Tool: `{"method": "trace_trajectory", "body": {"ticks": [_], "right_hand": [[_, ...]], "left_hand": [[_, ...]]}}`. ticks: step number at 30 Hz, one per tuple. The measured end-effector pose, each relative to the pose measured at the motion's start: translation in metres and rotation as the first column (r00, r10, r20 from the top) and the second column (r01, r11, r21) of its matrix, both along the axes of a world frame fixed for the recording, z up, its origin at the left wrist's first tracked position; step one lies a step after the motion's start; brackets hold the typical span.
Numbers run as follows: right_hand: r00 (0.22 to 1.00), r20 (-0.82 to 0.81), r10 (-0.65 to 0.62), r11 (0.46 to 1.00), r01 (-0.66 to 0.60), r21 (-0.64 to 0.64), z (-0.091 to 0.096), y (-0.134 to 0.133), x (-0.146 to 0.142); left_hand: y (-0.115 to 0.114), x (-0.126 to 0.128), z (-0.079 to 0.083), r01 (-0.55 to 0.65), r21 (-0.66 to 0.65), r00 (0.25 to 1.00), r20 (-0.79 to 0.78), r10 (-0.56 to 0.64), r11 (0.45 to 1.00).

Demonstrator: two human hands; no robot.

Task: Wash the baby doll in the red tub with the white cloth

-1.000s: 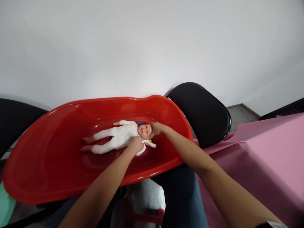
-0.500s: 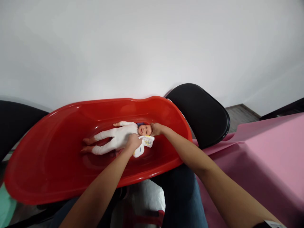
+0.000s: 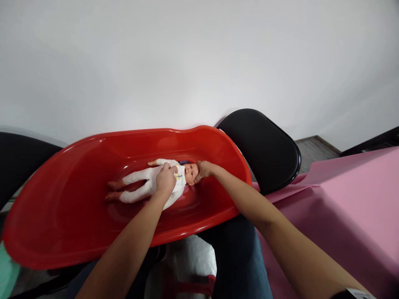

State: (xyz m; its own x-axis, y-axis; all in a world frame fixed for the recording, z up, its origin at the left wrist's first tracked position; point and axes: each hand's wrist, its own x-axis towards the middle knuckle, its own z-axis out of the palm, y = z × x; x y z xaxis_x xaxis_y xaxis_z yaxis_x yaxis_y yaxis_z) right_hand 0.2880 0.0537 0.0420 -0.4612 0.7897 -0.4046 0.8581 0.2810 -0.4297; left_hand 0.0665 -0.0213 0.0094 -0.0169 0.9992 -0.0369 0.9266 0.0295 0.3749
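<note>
A baby doll (image 3: 137, 193) in white clothing lies on its back inside a red baby bathtub (image 3: 71, 199), feet to the left and head to the right. My left hand (image 3: 166, 178) is closed over the doll's chest, gripping a white cloth (image 3: 180, 175) with a small yellow and grey print. Part of the cloth shows beside the doll's neck; the rest is under my fingers. My right hand (image 3: 205, 169) cups the top of the doll's head (image 3: 191, 172), its fingers partly hidden behind it.
Black chairs stand on both sides of the tub, one on the right (image 3: 262, 145) and one on the left (image 3: 25, 160). Pink cloth (image 3: 358, 199) drapes a surface at right. A white wall (image 3: 187, 62) rises behind. My knee (image 3: 240, 253) touches the front.
My left hand has moved left with the cloth, from beside the doll's face and neck onto its chest. The doll's head has turned slightly; my right hand stays at its head.
</note>
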Motion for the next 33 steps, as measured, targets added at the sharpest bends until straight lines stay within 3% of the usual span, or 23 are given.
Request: {"method": "trace_trajectory", "body": {"ticks": [5, 12, 16, 21, 33], "right_hand": [[1.000, 0.009, -0.018, 0.997, 0.019, -0.078, 0.005, -0.002, -0.003], [0.998, -0.068, -0.021, 0.991, 0.012, -0.132, 0.010, -0.006, -0.002], [0.993, -0.112, -0.027, 0.990, 0.011, -0.138, 0.010, -0.006, -0.003], [1.000, 0.003, -0.025, 0.993, 0.025, -0.117, 0.014, -0.007, -0.006], [0.997, -0.027, 0.069, 0.989, -0.072, -0.132, 0.033, -0.011, -0.010]], "left_hand": [[-0.001, -0.001, -0.001, 0.071, -0.054, 0.976, -0.204, -0.080, 0.996], [0.002, 0.009, -0.018, 0.102, -0.072, 0.994, -0.030, -0.104, 0.992], [0.003, 0.006, -0.022, 0.109, -0.053, 0.992, -0.058, -0.112, 0.993], [0.000, 0.004, -0.019, 0.042, -0.069, 0.992, -0.114, -0.049, 0.997], [0.004, 0.004, -0.008, 0.134, -0.231, 0.988, -0.043, -0.148, 0.964]]}}
